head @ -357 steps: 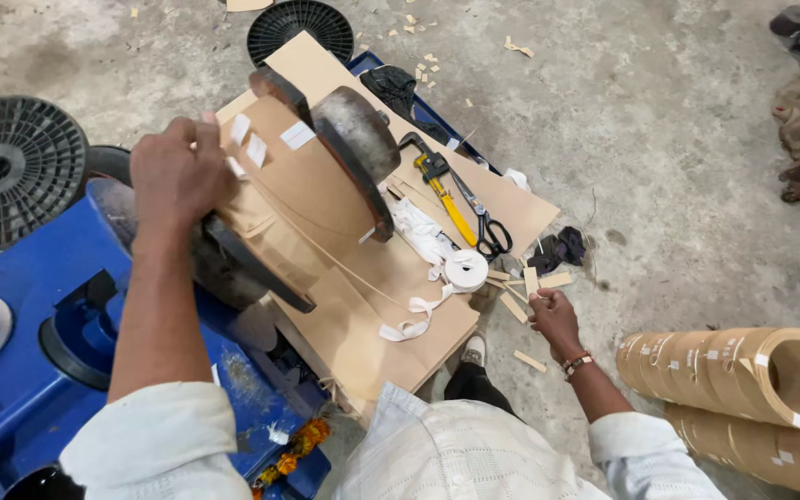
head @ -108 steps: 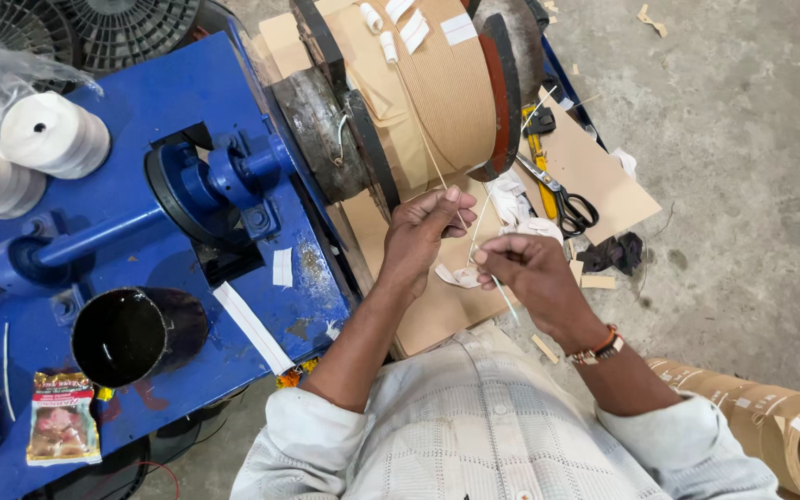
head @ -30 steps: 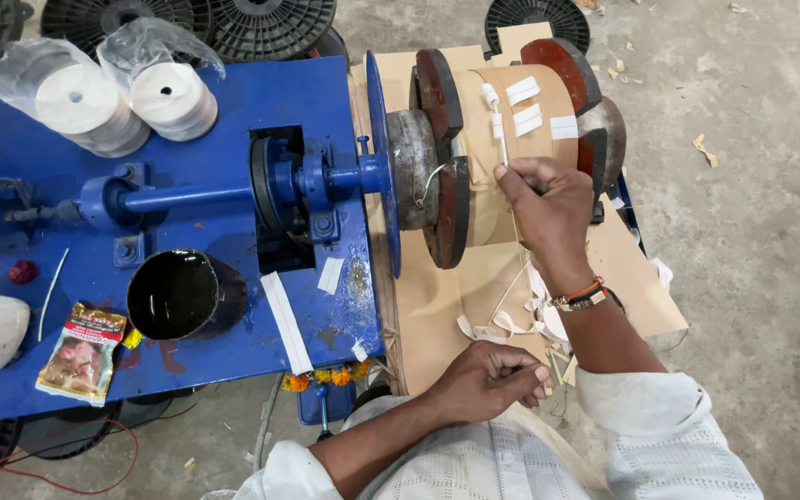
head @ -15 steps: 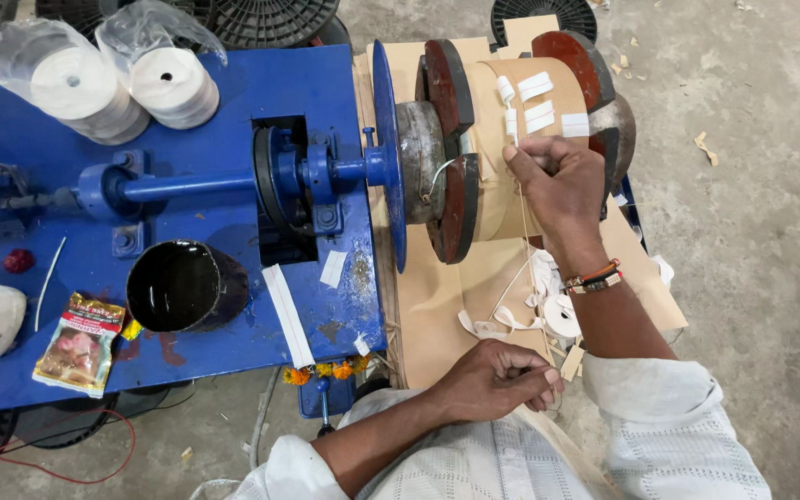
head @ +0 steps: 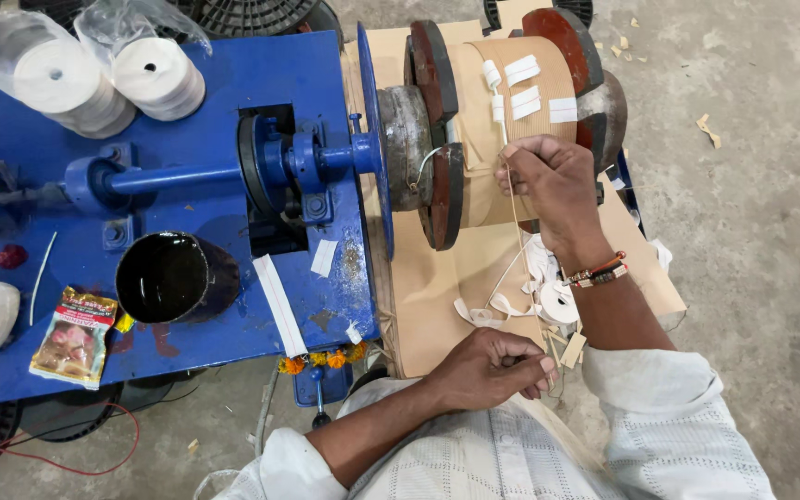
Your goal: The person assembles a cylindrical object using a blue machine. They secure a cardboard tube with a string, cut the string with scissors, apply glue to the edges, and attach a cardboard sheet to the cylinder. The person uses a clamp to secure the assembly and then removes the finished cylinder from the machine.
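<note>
Right hand: we see the right hand [head: 553, 181] at about 1 o'clock in the view, fingers curled together and pressed on the paper-wrapped coil [head: 511, 130], pinching a thin strip [head: 514, 208] against it.
Left hand: the left hand [head: 493, 366] sits at about 5 o'clock, fingers closed together near the person's chest; we think it pinches the lower end of the strip, but the grip itself is too small for us to be sure.
Strip: it runs from the right hand down toward 6 o'clock, to the left hand.
Coil: brown, mounted between dark round end plates on the shaft of the blue machine [head: 233, 111], at 12 o'clock; short white tape pieces [head: 522, 88] stick on its top face.
Cardboard sheet: the cardboard sheet [head: 437, 287] lies under the coil, with a white tape roll [head: 559, 301] and loose white tape just beside the right wrist.
Machine top: at 10 o'clock stand two wrapped white tape spools [head: 104, 74]; at 8 o'clock a black cup [head: 164, 276] and a small printed packet [head: 73, 335].
</note>
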A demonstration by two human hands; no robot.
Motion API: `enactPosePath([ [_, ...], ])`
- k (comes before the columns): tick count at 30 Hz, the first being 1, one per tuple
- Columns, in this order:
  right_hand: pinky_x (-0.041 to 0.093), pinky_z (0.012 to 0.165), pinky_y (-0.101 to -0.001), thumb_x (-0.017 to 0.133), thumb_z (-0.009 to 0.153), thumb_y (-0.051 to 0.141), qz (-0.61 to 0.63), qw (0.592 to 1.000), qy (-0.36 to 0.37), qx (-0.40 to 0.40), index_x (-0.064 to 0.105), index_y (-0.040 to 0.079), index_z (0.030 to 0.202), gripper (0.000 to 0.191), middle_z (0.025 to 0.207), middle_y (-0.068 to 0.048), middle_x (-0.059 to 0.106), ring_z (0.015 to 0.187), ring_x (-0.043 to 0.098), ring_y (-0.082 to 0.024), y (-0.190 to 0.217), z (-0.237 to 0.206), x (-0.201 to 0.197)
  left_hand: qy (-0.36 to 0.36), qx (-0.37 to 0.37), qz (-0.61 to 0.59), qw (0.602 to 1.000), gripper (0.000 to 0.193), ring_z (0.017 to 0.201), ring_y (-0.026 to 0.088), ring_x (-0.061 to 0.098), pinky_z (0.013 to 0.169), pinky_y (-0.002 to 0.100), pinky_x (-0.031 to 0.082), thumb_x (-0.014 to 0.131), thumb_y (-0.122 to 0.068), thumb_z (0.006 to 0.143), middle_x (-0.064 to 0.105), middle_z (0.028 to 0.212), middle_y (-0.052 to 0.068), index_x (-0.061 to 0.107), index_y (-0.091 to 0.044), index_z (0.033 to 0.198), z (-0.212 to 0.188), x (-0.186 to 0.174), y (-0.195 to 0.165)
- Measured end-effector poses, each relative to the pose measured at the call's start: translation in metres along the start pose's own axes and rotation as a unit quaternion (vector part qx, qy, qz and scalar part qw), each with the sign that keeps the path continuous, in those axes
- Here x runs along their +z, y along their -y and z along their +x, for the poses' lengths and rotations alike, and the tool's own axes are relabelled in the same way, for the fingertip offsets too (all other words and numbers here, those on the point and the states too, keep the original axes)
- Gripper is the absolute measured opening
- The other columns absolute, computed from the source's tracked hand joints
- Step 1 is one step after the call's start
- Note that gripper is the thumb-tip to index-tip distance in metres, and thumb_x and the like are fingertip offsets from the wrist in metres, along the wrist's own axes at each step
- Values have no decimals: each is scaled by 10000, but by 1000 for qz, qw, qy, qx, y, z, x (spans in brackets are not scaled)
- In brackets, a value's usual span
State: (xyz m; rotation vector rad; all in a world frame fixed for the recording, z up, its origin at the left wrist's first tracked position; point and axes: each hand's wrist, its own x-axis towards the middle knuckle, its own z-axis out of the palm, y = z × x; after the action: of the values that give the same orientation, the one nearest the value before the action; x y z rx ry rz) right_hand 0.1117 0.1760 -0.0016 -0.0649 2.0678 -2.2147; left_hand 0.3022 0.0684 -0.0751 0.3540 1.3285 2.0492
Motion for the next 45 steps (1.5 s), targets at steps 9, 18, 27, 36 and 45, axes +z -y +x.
enactPosePath([
  [9,582,969,-347,700,961,-17,-391,829,49,-398,694,19,1201,243,1231,-101,696,1148,683,-255,10,-48,-9,1,10,-1,1000,325,791,88,677,758,266,583,595,-276,1091,714,884,59,722,20,1044,-5,2,-11],
  [18,559,1053,-417,727,872,-47,-486,727,101,-475,678,-18,1260,392,1291,-141,688,1254,650,-327,26,-60,-24,-291,314,410,805,219,829,213,717,759,344,582,594,-149,1058,738,902,113,746,2,1011,9,-26,-83],
  [27,607,896,-358,751,898,-25,-414,758,82,-497,688,8,1170,280,1123,-130,748,1061,739,-289,33,-49,-31,-332,421,663,522,405,1188,302,596,1068,461,474,743,-86,850,668,1244,134,685,14,1239,72,-75,-138],
  [36,610,858,-350,814,835,212,-346,815,229,-404,738,51,1148,360,1126,-94,776,1017,764,-249,48,-16,-48,-376,398,662,513,350,1138,262,631,1066,487,471,743,-74,798,694,1215,91,712,-26,1144,85,-80,-116],
  [45,515,980,-444,627,884,131,-465,689,264,-488,710,53,1293,424,1275,-103,719,1175,667,-314,88,114,-43,-377,381,680,501,178,1072,245,658,990,430,490,764,-76,910,727,1113,76,737,-28,1079,88,-76,-121],
])
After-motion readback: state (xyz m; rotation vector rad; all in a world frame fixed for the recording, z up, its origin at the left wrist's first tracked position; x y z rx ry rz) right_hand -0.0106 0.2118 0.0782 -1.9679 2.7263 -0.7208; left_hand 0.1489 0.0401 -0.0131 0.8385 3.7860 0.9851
